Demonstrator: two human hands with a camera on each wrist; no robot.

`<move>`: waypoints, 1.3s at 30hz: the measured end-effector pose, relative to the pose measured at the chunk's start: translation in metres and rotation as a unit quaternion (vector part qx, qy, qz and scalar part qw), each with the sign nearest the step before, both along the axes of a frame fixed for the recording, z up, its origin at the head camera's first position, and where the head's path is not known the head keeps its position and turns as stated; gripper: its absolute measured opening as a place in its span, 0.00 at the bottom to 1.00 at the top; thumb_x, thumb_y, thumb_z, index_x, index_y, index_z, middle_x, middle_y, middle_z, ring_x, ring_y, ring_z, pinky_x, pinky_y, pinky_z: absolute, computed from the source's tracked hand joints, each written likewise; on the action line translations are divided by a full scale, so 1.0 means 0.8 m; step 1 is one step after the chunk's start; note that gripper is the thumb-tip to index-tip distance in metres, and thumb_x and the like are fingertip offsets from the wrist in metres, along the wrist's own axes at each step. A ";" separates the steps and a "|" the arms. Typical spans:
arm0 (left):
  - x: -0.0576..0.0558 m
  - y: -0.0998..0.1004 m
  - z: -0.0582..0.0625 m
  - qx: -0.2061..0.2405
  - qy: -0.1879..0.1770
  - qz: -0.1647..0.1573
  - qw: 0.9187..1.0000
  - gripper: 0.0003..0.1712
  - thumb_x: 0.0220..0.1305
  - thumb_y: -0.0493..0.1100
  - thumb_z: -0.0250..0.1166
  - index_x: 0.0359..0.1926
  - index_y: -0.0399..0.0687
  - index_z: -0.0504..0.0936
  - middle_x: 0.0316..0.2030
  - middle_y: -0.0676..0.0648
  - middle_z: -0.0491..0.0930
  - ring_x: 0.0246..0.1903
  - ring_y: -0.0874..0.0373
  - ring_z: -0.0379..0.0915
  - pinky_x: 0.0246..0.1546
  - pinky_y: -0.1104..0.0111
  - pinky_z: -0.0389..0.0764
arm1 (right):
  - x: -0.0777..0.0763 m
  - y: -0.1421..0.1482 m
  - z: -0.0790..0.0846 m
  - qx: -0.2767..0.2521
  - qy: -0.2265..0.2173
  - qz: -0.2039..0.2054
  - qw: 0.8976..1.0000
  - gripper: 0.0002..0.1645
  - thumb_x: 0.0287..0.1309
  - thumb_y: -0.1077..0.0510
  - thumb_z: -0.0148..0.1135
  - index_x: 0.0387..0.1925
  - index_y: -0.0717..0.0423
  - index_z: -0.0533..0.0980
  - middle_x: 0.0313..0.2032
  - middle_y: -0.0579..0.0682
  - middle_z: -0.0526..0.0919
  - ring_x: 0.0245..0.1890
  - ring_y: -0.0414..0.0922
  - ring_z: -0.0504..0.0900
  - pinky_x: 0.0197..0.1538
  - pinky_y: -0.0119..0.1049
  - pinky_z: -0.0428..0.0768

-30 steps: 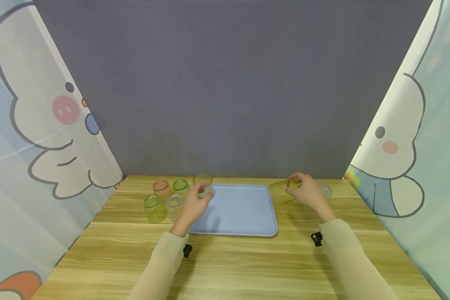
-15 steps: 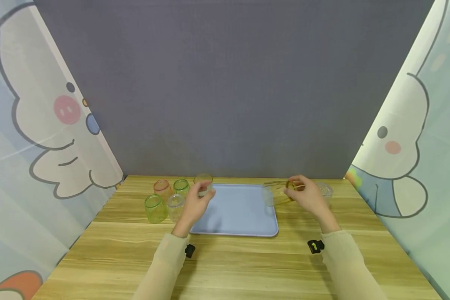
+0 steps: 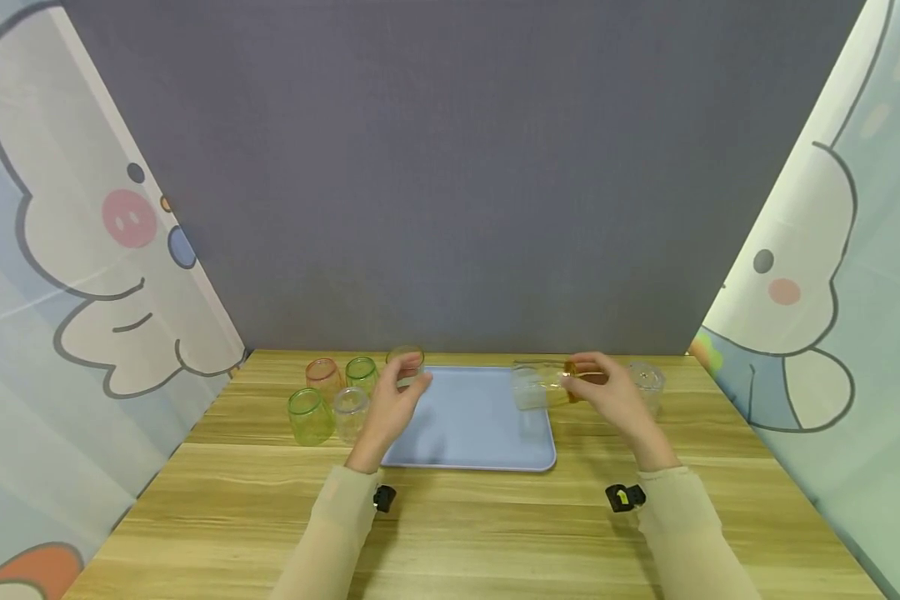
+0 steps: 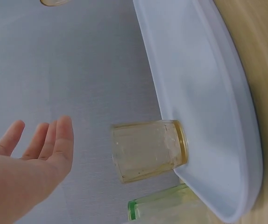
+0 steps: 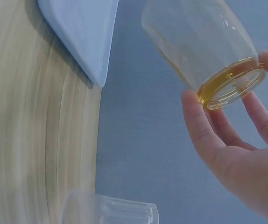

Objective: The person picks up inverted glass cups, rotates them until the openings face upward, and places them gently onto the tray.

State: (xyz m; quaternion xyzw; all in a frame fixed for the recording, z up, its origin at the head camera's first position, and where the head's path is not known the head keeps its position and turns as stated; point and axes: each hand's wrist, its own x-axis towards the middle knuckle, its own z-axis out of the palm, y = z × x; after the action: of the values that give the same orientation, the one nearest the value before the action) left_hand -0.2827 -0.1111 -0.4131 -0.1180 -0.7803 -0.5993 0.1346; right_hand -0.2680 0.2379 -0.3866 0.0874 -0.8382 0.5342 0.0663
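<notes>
Behind it all rises a grey backdrop [image 3: 465,183], the patterned cloth [image 3: 15,333] flanking it, and along the bottom runs the wooden table [image 3: 495,533]. Centre stage, the pale blue tray [image 3: 465,425]! Over its right edge comes the right hand [image 3: 615,396], fingertips gripping the amber base of a tilted glass [image 3: 536,387], which hangs nearly sideways, mouth toward the tray. Across the way, the left hand [image 3: 392,406] is loosely spread and holding nothing, just beside an amber-based glass [image 4: 148,149] that stands upright on the tray's left end. Left of the tray, a tight group: a green glass [image 3: 311,417] in front, a clear glass [image 3: 351,415] beside it, a pink glass [image 3: 323,377] and a second green glass [image 3: 362,374] behind. Out beyond the right hand, another clear glass [image 3: 647,385], upside down. Smallest of all, a black wrist device [image 3: 383,498] on the left.
</notes>
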 end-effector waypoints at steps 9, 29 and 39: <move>0.002 0.001 0.002 0.030 0.018 -0.020 0.999 0.25 0.72 0.43 0.64 0.66 0.41 0.73 0.63 0.34 0.71 0.63 0.39 0.69 0.62 0.48 0.71 | 0.002 -0.007 -0.004 -0.088 -0.011 0.027 0.996 0.30 0.69 0.55 0.65 0.66 0.64 0.69 0.62 0.65 0.71 0.53 0.48 0.80 0.52 0.34 0.82; 0.007 0.011 0.004 0.043 0.029 -0.051 0.997 0.26 0.73 0.44 0.63 0.68 0.40 0.71 0.64 0.39 0.70 0.63 0.38 0.67 0.64 0.46 0.69 | 0.007 -0.023 -0.004 -0.152 -0.031 0.047 0.987 0.30 0.69 0.55 0.64 0.66 0.65 0.68 0.57 0.59 0.72 0.51 0.42 0.80 0.54 0.34 0.81; 0.011 0.016 0.007 0.032 0.017 -0.077 0.996 0.28 0.74 0.45 0.63 0.70 0.44 0.70 0.65 0.39 0.70 0.64 0.39 0.67 0.64 0.48 0.70 | 0.007 -0.033 -0.003 -0.225 -0.053 0.085 0.969 0.29 0.70 0.57 0.62 0.66 0.65 0.66 0.56 0.54 0.69 0.53 0.44 0.76 0.54 0.34 0.79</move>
State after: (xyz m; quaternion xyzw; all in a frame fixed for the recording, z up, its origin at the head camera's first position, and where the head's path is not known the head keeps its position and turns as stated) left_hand -0.2736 -0.0981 -0.4079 -0.1832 -0.7467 -0.6307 0.1055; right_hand -0.2626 0.2116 -0.3886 0.1129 -0.6884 0.7164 -0.0062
